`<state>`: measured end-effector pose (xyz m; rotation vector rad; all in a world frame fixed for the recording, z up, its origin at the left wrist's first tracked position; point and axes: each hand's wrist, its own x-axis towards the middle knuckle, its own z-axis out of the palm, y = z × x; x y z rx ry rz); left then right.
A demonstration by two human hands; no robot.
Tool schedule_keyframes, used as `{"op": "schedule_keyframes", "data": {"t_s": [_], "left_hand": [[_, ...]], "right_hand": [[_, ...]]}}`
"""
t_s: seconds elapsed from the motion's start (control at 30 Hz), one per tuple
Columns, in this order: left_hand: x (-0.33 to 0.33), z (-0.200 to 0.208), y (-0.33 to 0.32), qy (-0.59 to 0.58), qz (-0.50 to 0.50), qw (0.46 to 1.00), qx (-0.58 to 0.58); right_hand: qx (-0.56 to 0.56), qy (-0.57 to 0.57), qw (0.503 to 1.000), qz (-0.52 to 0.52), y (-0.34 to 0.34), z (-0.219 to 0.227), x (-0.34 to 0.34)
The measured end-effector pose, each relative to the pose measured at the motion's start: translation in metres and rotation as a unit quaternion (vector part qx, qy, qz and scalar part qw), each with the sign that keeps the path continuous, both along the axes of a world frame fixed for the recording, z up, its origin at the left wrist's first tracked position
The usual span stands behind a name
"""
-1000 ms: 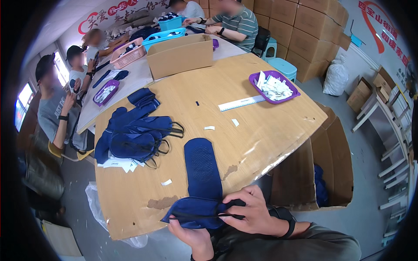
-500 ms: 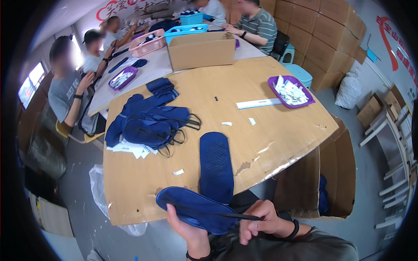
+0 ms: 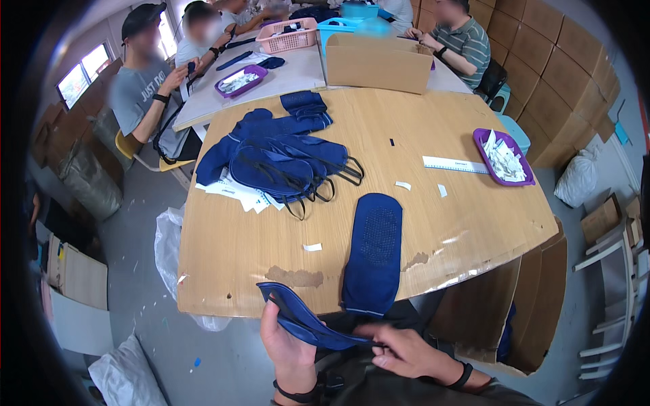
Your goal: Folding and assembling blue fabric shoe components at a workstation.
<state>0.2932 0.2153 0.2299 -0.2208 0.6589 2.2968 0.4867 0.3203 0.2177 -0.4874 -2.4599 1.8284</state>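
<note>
A navy eye mask is up off the table at its near edge, tilted so that its edge faces me. My left hand is closed on its left end, with the thumb at the upper rim. At the other end, the fingers of my right hand pinch the mask's tip, slightly blurred; the strap is hard to make out there. Just beyond my hands lies a flat navy sock with grip dots, its cuff toward me. Farther left is a heap of navy eye masks with black straps, along with folded navy cloth.
On the wooden table, a purple tray of white labels stands beside a ruler. A cardboard box stands at the far edge. An open carton sits below on the right. Several people sit around the adjoining table.
My right hand has gone from pulling out the black strap to the mask's right end. The mask has turned from showing its face to nearly edge-on. My view has shifted left.
</note>
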Motion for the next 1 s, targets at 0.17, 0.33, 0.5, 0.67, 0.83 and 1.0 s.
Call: {"op": "schedule_keyframes", "data": {"t_s": [0.17,0.33,0.5,0.67,0.83,1.0], "left_hand": [[0.001,-0.011,0.004,0.057,-0.117,0.984,0.121],[0.049,-0.023,0.006,0.146,-0.020,0.985,-0.091],[0.048,-0.018,-0.001,0.228,-0.336,0.901,-0.152],[0.045,-0.020,0.001,0.241,-0.328,0.893,-0.190],[0.051,-0.024,0.011,0.256,-0.055,0.956,-0.129],[0.048,-0.026,0.015,0.238,0.013,0.966,-0.099]], "right_hand": [[0.055,0.091,0.990,0.088,-0.010,-0.016,0.000],[0.000,0.133,0.989,-0.062,-0.004,-0.013,-0.004],[0.044,0.100,0.986,-0.122,-0.003,-0.017,0.000],[0.060,0.162,0.977,-0.125,-0.002,-0.019,-0.004],[0.087,0.131,0.968,-0.195,-0.009,0.020,-0.017],[-0.002,0.056,0.998,-0.034,0.004,0.014,-0.010]]}}
